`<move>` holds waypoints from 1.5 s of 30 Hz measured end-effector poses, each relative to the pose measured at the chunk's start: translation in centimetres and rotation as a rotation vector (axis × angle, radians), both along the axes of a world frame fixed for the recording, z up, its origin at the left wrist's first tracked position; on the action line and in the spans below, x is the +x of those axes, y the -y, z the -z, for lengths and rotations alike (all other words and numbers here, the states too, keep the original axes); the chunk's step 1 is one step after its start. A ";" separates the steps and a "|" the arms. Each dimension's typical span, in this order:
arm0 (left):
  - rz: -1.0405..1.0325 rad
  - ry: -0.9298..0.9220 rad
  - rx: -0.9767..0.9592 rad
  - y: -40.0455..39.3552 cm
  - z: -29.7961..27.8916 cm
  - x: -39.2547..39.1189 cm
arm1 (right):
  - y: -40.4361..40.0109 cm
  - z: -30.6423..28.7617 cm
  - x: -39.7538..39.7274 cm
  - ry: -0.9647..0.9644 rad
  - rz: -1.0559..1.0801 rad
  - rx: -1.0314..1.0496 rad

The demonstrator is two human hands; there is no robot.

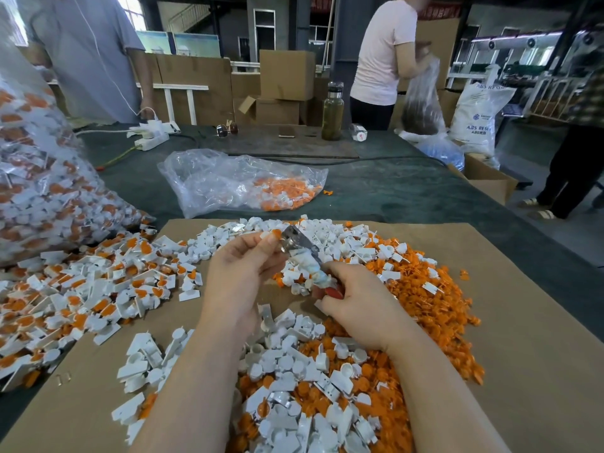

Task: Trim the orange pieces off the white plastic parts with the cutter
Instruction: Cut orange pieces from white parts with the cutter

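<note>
Head view shows the left hand (243, 266) pinching a small white-and-orange part (274, 234) between its fingertips, right against the metal head of the cutter (299, 248). The right hand (354, 302) is curled round the cutter's tape-wrapped handle. Both hover above a cardboard sheet (523, 322) heaped with untrimmed parts (98, 289), white pieces (294, 371) and orange offcuts (434, 299).

The cutter (305, 256) handle is buried in the right hand (356, 302); its wrapping print is unreadable.
</note>
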State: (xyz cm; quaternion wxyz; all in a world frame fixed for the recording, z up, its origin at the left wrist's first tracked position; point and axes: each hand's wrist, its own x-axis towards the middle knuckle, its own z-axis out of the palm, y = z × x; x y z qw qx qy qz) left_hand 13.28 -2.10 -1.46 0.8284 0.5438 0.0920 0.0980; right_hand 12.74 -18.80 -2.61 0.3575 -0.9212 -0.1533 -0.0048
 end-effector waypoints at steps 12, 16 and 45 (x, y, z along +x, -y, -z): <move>-0.380 -0.002 -1.109 -7.7 0.4 0.8 | 0.8 0.5 0.6 0.156 0.273 0.072; -0.418 0.074 -1.175 -8.1 0.8 0.7 | 1.0 0.6 0.9 0.168 0.379 0.124; 0.160 -0.167 1.336 -0.7 2.6 1.4 | 0.7 0.4 0.8 0.165 0.413 0.056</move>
